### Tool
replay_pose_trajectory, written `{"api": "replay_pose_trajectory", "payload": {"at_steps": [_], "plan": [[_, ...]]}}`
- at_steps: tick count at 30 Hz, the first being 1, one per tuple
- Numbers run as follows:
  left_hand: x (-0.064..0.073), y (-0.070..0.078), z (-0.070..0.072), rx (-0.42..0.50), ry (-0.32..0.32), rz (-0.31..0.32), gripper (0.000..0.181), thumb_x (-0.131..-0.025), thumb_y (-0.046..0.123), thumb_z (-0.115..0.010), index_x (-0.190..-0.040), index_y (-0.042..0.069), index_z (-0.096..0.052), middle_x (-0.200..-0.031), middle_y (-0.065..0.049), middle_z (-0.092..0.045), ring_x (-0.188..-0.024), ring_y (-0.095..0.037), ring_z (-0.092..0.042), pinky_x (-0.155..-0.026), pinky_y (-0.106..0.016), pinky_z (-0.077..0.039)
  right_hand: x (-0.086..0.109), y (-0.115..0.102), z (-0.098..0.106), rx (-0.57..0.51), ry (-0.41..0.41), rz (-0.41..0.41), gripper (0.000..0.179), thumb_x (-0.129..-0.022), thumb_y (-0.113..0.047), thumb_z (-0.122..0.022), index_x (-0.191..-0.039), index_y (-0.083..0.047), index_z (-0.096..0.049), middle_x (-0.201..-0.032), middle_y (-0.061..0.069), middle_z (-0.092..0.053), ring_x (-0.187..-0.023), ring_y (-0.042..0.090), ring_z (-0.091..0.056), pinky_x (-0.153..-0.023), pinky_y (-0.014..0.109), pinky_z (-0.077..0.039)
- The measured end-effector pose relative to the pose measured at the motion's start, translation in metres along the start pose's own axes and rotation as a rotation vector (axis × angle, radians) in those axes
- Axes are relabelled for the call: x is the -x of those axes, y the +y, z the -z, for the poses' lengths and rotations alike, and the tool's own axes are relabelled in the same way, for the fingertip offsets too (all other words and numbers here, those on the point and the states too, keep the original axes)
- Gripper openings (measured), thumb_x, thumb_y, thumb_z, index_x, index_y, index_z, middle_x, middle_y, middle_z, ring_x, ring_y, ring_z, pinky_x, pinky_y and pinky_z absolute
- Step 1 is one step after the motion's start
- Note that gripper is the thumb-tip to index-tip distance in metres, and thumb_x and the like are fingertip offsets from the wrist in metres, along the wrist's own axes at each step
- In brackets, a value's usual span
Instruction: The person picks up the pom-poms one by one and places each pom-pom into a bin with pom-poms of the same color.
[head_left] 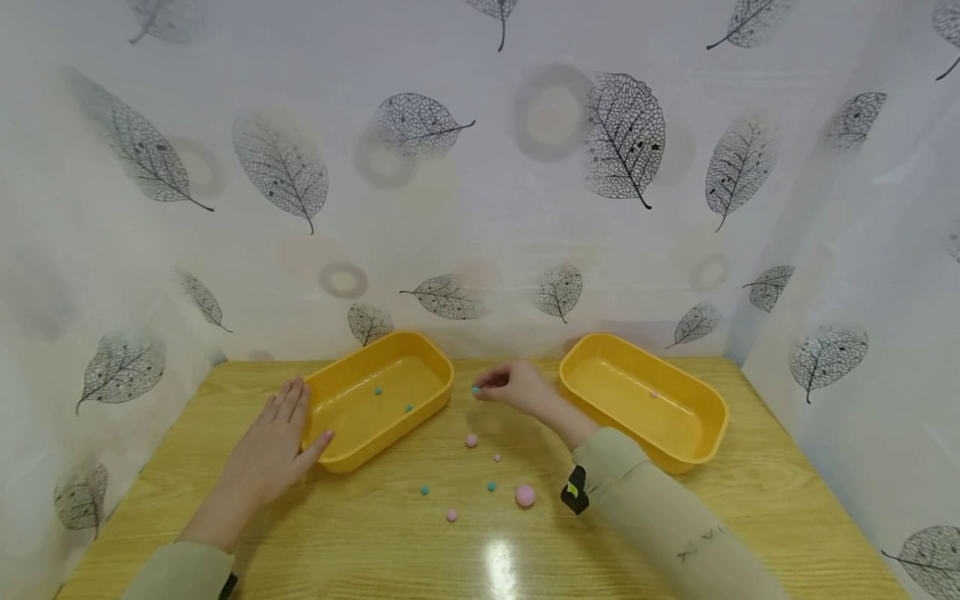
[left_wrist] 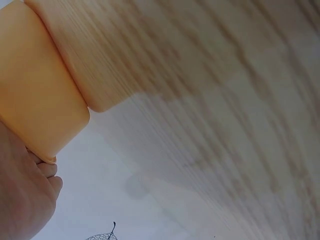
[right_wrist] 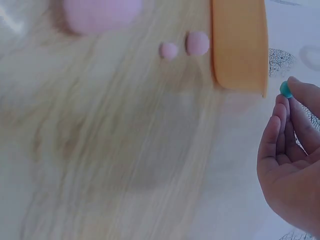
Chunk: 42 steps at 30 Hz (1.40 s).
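My right hand [head_left: 519, 390] pinches a small teal ball [right_wrist: 285, 89] between thumb and fingertips, raised just right of the left yellow tray [head_left: 390, 440]. My left hand [head_left: 268, 450] rests along that tray's left end, fingers straight at the rim and thumb toward the near corner. In the left wrist view the left hand [left_wrist: 25, 192] lies against the yellow wall. Inside the left tray are two teal balls, one a teal ball [head_left: 408, 408] near its right wall. The right yellow tray [head_left: 708, 457] holds a small pink ball [head_left: 654, 394].
On the wooden table [head_left: 360, 542], between and in front of the trays, lie a large pink ball [head_left: 525, 496], several smaller pink balls such as a pink ball [head_left: 472, 441], and two teal balls, including a teal ball [head_left: 424, 491]. A leaf-print curtain [head_left: 480, 208] stands behind.
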<state>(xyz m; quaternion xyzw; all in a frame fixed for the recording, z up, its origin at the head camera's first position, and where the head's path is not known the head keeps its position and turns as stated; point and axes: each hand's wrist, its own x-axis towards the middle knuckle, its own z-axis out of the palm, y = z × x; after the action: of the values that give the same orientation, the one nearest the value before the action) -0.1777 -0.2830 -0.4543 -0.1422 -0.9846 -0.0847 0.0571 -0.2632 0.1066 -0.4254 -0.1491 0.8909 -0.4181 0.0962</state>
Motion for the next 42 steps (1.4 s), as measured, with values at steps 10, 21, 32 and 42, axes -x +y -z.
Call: {"api": "replay_pose_trajectory", "payload": {"at_steps": [10, 21, 32, 42], "plan": [[-0.002, 0.0, 0.0, 0.009, -0.012, 0.002, 0.088, -0.109, 0.047, -0.053, -0.16, -0.018, -0.023, -0.171, -0.036, -0.016, -0.159, -0.053, -0.021, -0.131, -0.064, -0.022, -0.021, -0.023, -0.012, -0.105, -0.005, 0.07, 0.02, -0.095, -0.019, -0.081, -0.11, -0.006, -0.083, -0.106, 0.011, -0.081, -0.087, 0.009, -0.068, -0.077, 0.019, -0.054], [-0.003, -0.001, 0.0, 0.004, -0.011, -0.002, 0.089, -0.109, 0.05, -0.05, -0.159, -0.018, -0.024, -0.171, -0.036, -0.016, -0.159, -0.054, -0.021, -0.13, -0.065, -0.024, -0.041, -0.047, -0.032, -0.159, 0.013, 0.073, 0.021, -0.095, -0.018, -0.081, -0.11, -0.002, -0.082, -0.106, 0.014, -0.08, -0.085, 0.011, -0.068, -0.072, 0.018, -0.053], [-0.003, -0.001, -0.002, 0.027, -0.017, 0.002, 0.088, -0.11, 0.049, -0.051, -0.16, -0.018, -0.022, -0.172, -0.035, -0.013, -0.159, -0.054, -0.019, -0.133, -0.062, -0.018, -0.058, -0.058, -0.053, -0.236, 0.063, 0.041, 0.019, -0.095, -0.015, -0.081, -0.109, -0.003, -0.082, -0.108, 0.014, -0.081, -0.092, 0.017, -0.071, -0.075, 0.016, -0.053], [0.0, -0.002, -0.004, 0.024, 0.005, 0.004, 0.088, -0.109, 0.048, -0.052, -0.16, -0.017, -0.024, -0.172, -0.036, -0.014, -0.159, -0.053, -0.022, -0.131, -0.063, -0.021, -0.062, -0.066, -0.062, -0.235, 0.021, 0.038, 0.02, -0.097, -0.017, -0.079, -0.113, -0.006, -0.082, -0.114, 0.013, -0.08, -0.102, 0.023, -0.073, -0.083, 0.021, -0.058]]}}
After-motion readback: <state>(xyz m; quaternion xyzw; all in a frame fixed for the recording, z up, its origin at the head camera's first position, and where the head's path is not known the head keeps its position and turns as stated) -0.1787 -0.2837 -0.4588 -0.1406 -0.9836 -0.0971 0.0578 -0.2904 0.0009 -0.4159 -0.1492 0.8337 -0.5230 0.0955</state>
